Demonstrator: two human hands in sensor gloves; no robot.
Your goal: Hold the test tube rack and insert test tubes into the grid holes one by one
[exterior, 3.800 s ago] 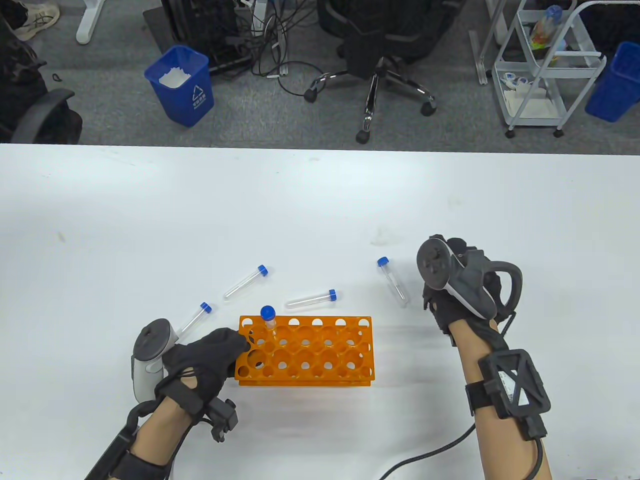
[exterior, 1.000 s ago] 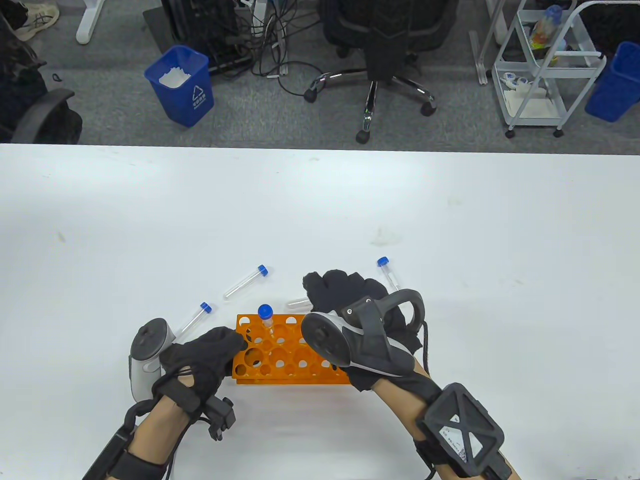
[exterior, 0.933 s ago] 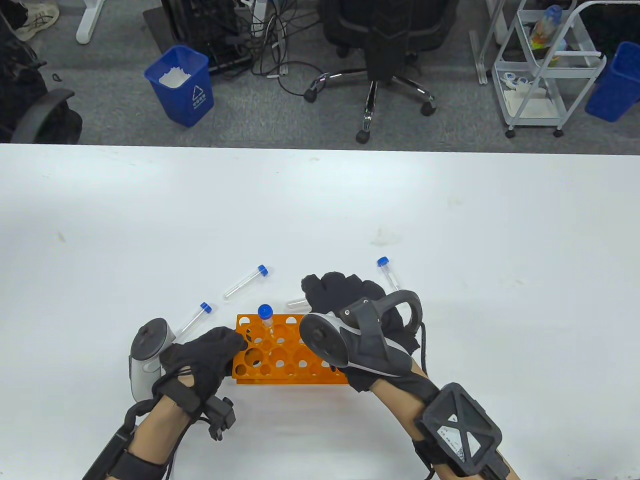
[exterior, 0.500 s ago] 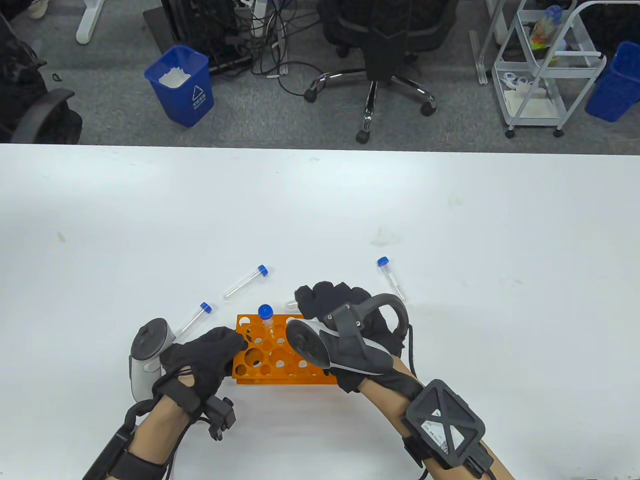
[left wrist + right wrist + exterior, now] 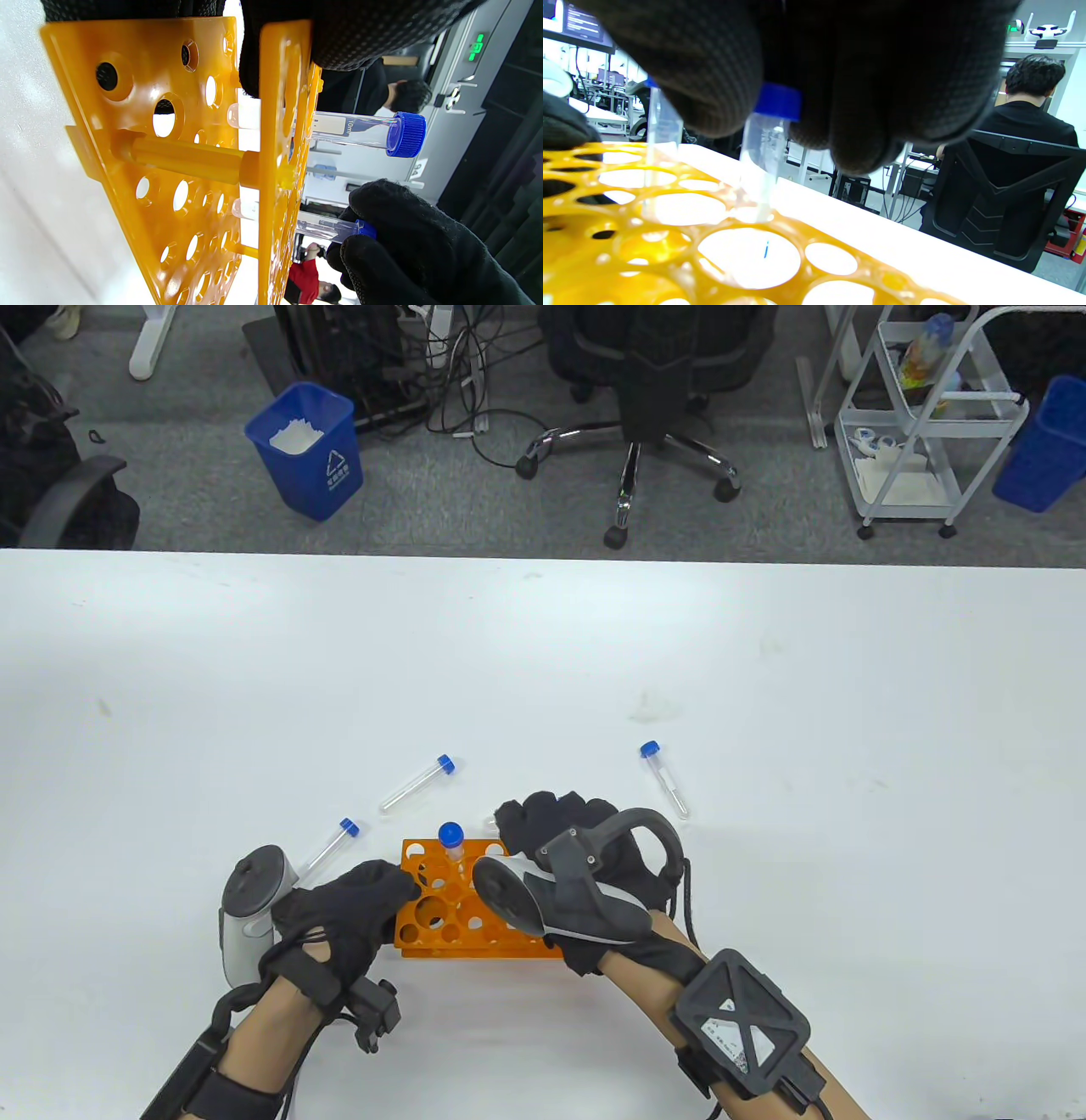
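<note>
An orange test tube rack (image 5: 441,918) stands near the table's front edge. My left hand (image 5: 352,903) grips its left end. One blue-capped tube (image 5: 452,840) stands in a back-row hole; it also shows in the left wrist view (image 5: 360,131). My right hand (image 5: 556,827) is over the rack's back row and pinches a second tube (image 5: 322,226) by its blue cap. This tube's lower end passes through a hole in the top plate, next to the first tube. In the right wrist view the held tube (image 5: 761,165) hangs upright into the rack (image 5: 670,254).
Three loose blue-capped tubes lie on the white table: one behind the rack at the left (image 5: 416,785), one by my left hand (image 5: 327,847), one to the right (image 5: 666,782). My right hand and tracker hide the rack's right half.
My right hand came from the right, took up the tube lying behind the rack, moved left and lowered it into a back-row hole. The left hand and rack stayed put.
</note>
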